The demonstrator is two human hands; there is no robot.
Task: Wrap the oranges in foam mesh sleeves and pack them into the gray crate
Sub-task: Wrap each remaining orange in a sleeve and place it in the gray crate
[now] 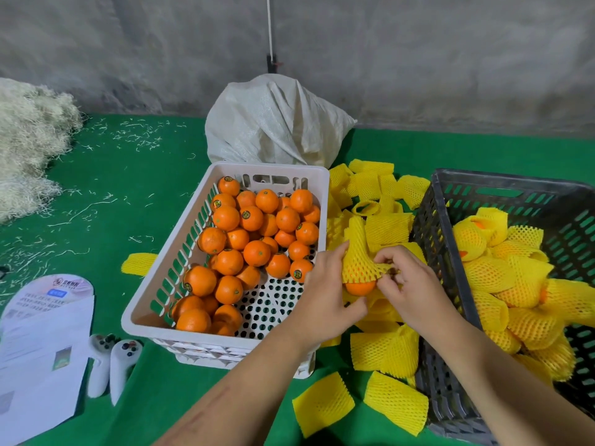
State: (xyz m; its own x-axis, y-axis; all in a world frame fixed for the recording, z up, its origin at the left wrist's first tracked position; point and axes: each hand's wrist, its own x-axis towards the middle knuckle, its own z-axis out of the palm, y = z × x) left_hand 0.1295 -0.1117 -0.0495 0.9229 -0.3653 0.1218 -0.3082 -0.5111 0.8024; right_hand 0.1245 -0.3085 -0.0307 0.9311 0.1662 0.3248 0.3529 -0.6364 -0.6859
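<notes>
i have one orange between my hands, held over the loose yellow sleeves that lie between the two crates. a foam mesh sleeve covers its upper part and stands up in a floppy peak above it; the bottom of the fruit shows bare below the mesh edge. my left hand cups the orange from the left, thumb up against the mesh and fingers curled under the fruit. my right hand pinches the lower edge of the sleeve on the right side, fingertips bunched on the mesh.

the white crate sits to the left of my hands, with unwrapped oranges piled toward its far and left side and bare perforated floor showing at the near right. the gray crate is on the right, holding a heap of wrapped oranges in yellow mesh. all of it rests on a green cloth. behind the white crate stands a white woven sack. two white controllers and a printed sheet lie at the near left, and a pile of pale straw sits at the far left.
</notes>
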